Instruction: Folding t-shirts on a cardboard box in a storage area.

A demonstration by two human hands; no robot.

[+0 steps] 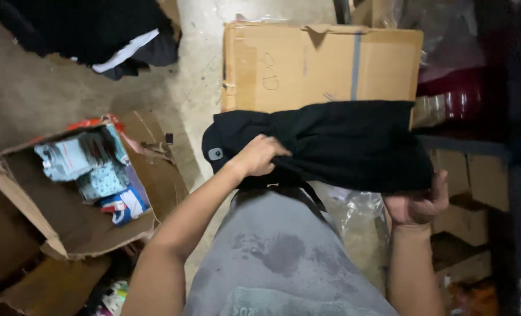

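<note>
A folded black garment (342, 143) with a small grey patch on its left end lies across my two hands at chest height. My left hand (259, 155) grips its bunched left part from above. From below, my right hand (418, 202) holds its right end, fingers curled under the fabric. A thin black cord hangs under the garment. My grey shirt fills the bottom middle.
A closed cardboard box (307, 64) stands on the concrete floor ahead. An open cardboard box (67, 228) with coloured packets sits at the left. Dark clothes (91, 29) lie top left. A clear plastic bag (360, 222) is under the garment. Shelving with boxes stands at the right.
</note>
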